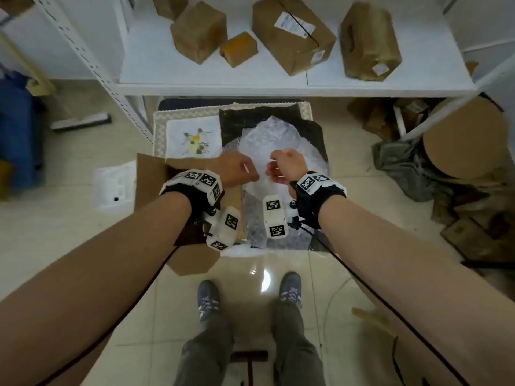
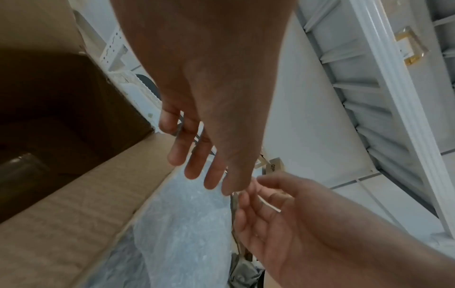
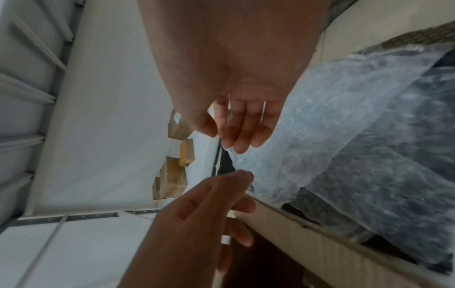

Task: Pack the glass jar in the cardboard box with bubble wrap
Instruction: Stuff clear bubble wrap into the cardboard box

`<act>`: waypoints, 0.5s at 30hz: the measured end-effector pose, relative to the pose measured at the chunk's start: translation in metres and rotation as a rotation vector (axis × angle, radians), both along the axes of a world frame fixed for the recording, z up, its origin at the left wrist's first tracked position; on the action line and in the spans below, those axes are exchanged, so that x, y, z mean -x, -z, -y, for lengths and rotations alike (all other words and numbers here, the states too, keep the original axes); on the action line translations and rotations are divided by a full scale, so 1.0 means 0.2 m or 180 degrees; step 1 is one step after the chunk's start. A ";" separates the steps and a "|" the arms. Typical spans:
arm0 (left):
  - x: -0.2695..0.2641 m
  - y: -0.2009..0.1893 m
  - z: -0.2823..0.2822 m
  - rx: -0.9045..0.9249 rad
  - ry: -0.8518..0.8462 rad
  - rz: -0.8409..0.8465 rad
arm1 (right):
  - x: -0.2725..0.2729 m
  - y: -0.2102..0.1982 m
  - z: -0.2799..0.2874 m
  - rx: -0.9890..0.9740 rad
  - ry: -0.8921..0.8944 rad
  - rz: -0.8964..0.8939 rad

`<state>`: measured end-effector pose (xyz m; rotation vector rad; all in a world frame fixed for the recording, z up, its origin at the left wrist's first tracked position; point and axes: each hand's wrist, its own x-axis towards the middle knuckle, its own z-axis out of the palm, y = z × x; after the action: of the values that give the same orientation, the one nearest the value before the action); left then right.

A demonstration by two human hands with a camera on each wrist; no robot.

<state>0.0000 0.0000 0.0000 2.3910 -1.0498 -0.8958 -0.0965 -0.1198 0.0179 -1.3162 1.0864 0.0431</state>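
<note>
Head view: bubble wrap (image 1: 271, 140) heaped on dark mat, right of open cardboard box (image 1: 156, 176). Left hand (image 1: 237, 169) and right hand (image 1: 284, 165) hovering over near edge, fingers loosely spread, holding nothing. Glass jar not made out. Wrap light, limp, slippery; pinch at corners.

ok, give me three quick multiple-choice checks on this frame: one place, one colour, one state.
1. The bubble wrap lies:
A) inside the cardboard box
B) to the box's right
C) up on the shelf

2. The person's shoes are:
A) red
B) blue
C) white

3. The cardboard box is:
A) taped shut
B) crushed flat
C) open

Answers:
1 B: the wrap is spread on the dark mat beside the box.
2 B: both shoes show blue in the head view.
3 C: its flaps are spread, and the left wrist view looks into its dark inside.
</note>
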 end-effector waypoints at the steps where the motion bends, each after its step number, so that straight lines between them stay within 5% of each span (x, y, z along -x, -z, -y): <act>1: 0.00 0.04 0.01 0.0011 0.0025 0.0035 | 0.00 0.07 0.00 0.0047 -0.0005 0.0022; 15: -0.11 0.36 0.11 0.0393 0.0113 0.0540 | -0.10 0.81 -0.01 0.0106 -0.0871 0.0169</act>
<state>0.0228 -0.0228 -0.0717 2.3837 -1.1776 -0.6281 -0.0775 -0.1183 -0.1433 -1.4808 0.8598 0.1934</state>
